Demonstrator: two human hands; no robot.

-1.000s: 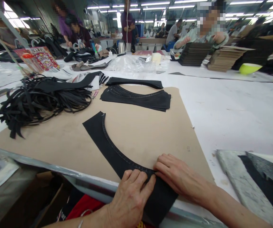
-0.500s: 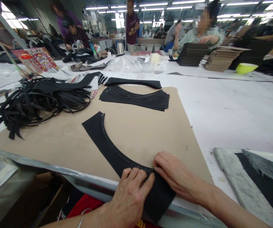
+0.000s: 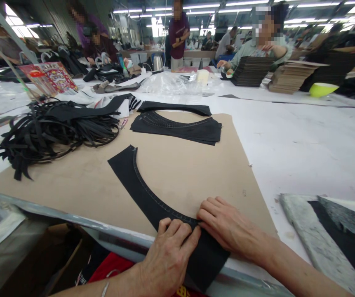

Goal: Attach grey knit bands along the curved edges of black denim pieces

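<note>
1. Two hands, seen from the head camera at lower centre of the frame, rest on the near end of a curved black piece (image 3: pixel 134 177). The piece arcs from mid-frame down toward the near edge of the table (image 3: pixel 304 140) and lies on a brown board (image 3: pixel 192 165).
2. Left hand (image 3: pixel 169 251): flat and palm down, fingers laid side by side on the piece, gripping nothing. Its fingertips reach the stitched inner edge.
3. Right hand (image 3: pixel 229 227): also flat, fingers close together, fingertips touching those of the left hand at the same stitched edge.
4. Judgement: good pressing here calls for even downward weight along the stitch line, with the fingertips meeting so that no ridge forms between them. The far end lies free, so a sideways drag could skew the arc.
5. Upper centre: a stack of black pieces (image 3: pixel 180 130). Left of frame: a tangle of black strips (image 3: pixel 50 128). Both are well apart from the hands.
</note>
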